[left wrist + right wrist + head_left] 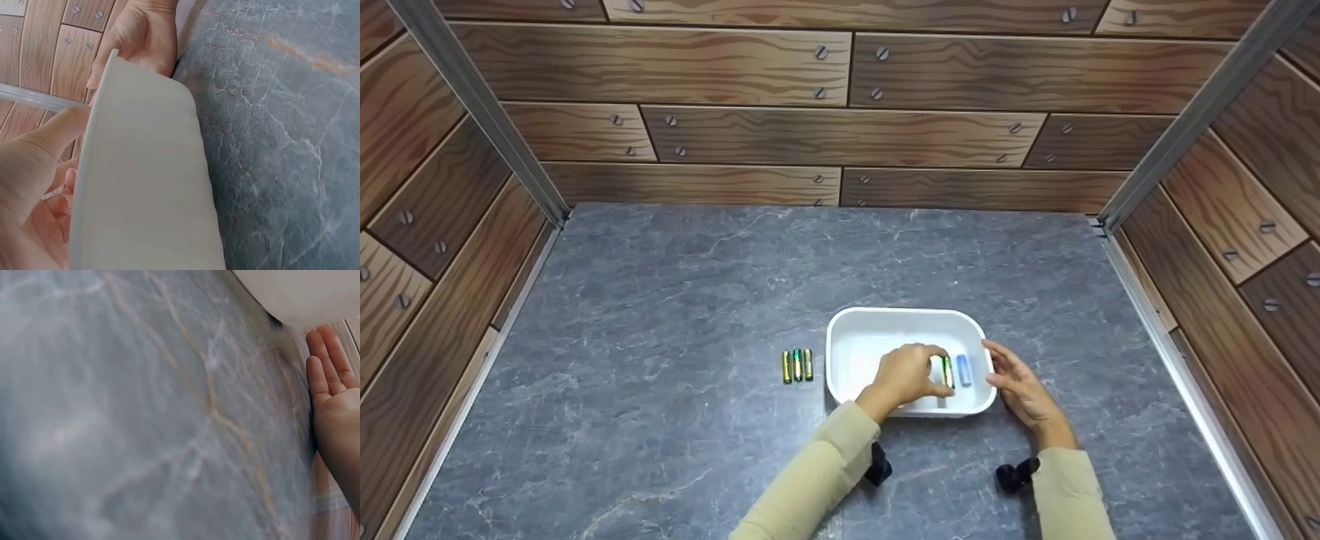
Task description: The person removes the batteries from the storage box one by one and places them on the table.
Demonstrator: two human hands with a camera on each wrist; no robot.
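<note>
My left hand (907, 375) reaches into the white plastic tub (840, 341), thumb and forefinger curved to the two ends of a green-and-gold battery (948, 372), which it pinches. Just right of that battery, on the tub's floor, lies a pale blue battery (964, 370). At the tub's right end my right hand (1026, 390) touches the rim with its fingertips and thumb. In the right wrist view, straight fingers (329, 363) extend beside the tub's outer wall. From the left wrist, the tub's side wall (143, 163) hides what the left fingertips touch.
Left of the tub, a row of three green-and-gold batteries (798, 365) lies on the grey marbled table (675, 300). Wood-patterned panels (750, 135) enclose the back and sides, with metal rails (484, 112) at the corners.
</note>
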